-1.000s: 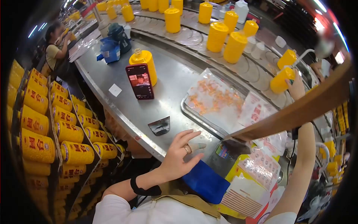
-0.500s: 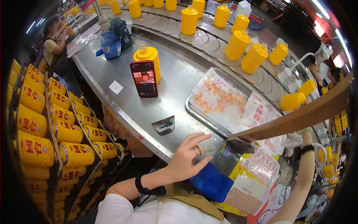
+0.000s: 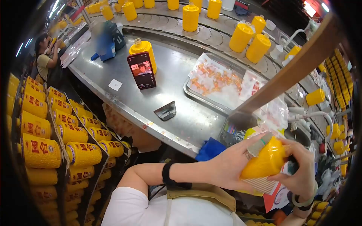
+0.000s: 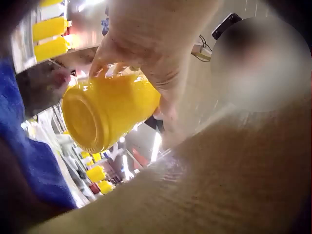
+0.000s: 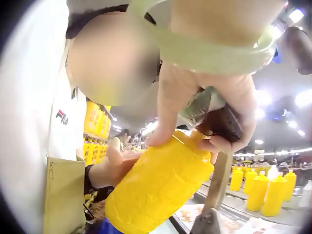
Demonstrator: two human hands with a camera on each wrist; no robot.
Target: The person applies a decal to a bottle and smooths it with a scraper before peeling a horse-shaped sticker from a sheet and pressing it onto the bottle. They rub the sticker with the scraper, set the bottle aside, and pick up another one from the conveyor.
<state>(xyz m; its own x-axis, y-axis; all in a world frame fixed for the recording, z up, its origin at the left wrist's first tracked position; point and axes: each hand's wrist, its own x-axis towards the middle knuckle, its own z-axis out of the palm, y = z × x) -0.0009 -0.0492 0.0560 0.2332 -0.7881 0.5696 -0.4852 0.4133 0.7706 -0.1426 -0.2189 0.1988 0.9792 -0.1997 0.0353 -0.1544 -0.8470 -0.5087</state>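
A glossy yellow bottle (image 3: 266, 160) is held tilted between both hands in front of the person's chest. My left hand (image 3: 228, 165) grips its side, a ring and a grey-green finger cover showing on it. At the other side my right hand (image 3: 301, 164) holds the bottle near its shoulder. In the right wrist view the right thumb and fingertips sit at the bottle's top end. A dark brown piece (image 5: 222, 124) shows among those fingers, its kind unclear. The left wrist view shows the bottle's round base (image 4: 83, 122).
A phone (image 3: 142, 71) leans on another yellow bottle (image 3: 145, 49) on the steel table. Behind the wooden bar (image 3: 286, 67) lies a metal tray (image 3: 211, 98) with small orange pieces. More yellow bottles (image 3: 241, 37) stand on the conveyor. Labelled bottles (image 3: 39, 150) fill racks at left.
The right hand has come back from the conveyor side with a yellow bottle. My left hand has moved right from the table's edge and taken hold of that bottle too.
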